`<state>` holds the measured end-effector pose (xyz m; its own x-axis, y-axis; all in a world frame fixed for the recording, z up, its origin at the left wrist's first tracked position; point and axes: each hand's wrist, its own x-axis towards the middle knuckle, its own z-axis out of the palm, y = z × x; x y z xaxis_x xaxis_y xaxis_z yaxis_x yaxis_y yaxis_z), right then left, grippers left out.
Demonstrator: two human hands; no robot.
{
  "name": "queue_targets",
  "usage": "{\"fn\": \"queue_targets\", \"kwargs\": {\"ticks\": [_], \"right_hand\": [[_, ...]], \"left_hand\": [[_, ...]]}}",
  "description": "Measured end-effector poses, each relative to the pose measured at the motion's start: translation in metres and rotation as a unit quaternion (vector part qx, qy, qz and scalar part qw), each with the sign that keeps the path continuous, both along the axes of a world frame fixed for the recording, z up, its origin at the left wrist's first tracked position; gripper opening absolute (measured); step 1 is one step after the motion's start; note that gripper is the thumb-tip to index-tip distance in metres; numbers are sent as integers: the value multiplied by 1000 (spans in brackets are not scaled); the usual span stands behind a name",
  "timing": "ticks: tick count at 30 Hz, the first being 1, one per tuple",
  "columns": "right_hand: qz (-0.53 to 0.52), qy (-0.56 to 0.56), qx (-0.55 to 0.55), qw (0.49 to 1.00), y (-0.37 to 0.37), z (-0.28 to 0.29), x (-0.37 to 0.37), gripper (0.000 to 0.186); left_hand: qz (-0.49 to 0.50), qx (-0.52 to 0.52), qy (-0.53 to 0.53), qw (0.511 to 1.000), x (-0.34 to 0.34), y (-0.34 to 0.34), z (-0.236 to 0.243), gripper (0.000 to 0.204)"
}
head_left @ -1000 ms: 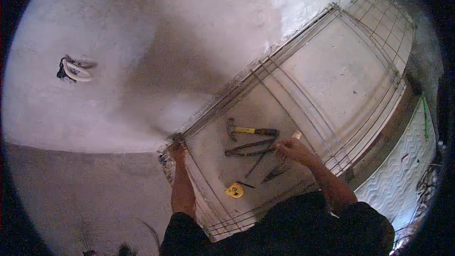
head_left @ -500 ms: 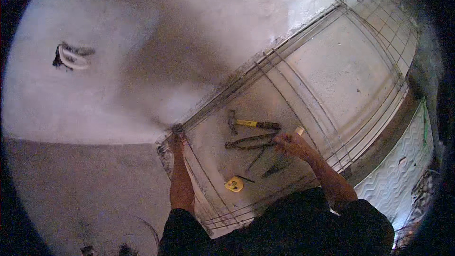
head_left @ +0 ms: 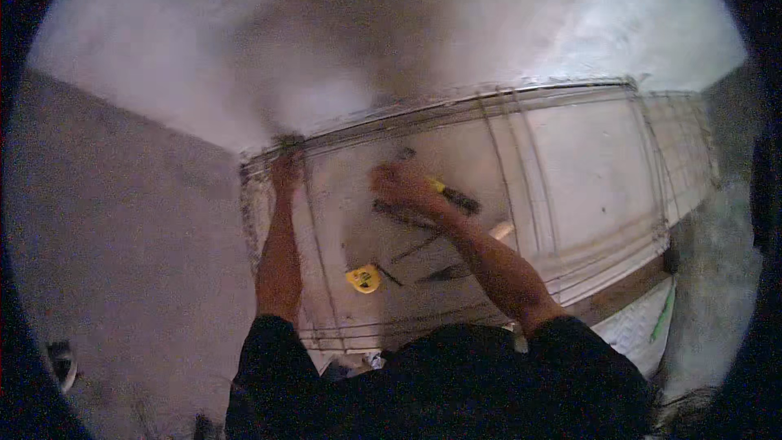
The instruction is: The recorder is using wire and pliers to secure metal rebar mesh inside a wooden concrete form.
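At the far left corner of a pale slab form lined with thin steel bars, my left hand is closed on the bars; its fingertips are blurred. My right hand is smeared by motion over the slab, and what its fingers do does not show. It partly covers a hammer with a yellow and black handle. Dark long-handled pincers show just below the hand. Nearer to me are a yellow tape measure, a thin dark rod and a dark pointed blade-like piece.
A rough plastered wall rises behind the form, another wall on the left. A small pale block lies by the crossing bars. A bar grid continues at the right, and a patterned white sheet is below the front edge.
My right hand has gone left and away from me, from the pincers' handle ends to the hammer's head. My left hand stays at the corner. The view has turned.
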<state>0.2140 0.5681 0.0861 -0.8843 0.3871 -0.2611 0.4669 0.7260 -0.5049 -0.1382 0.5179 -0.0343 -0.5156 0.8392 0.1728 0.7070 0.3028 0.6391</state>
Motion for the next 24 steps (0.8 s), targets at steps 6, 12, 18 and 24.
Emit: {"fn": "queue_targets", "kwargs": {"ticks": [6, 12, 18, 24], "right_hand": [[-222, 280, -192, 914, -23, 28, -93, 23], [-174, 272, 144, 936, 43, -41, -106, 18], [-172, 265, -84, 945, -7, 2, -169, 24], [-162, 260, -9, 952, 21, -49, -186, 33]], "left_hand": [[-104, 9, -135, 985, -14, -28, 27, 38], [-134, 109, 131, 976, 56, 50, 19, 30], [-76, 25, -109, 991, 13, -24, 44, 28], [-77, 142, -178, 971, 55, 0, 64, 24]]}}
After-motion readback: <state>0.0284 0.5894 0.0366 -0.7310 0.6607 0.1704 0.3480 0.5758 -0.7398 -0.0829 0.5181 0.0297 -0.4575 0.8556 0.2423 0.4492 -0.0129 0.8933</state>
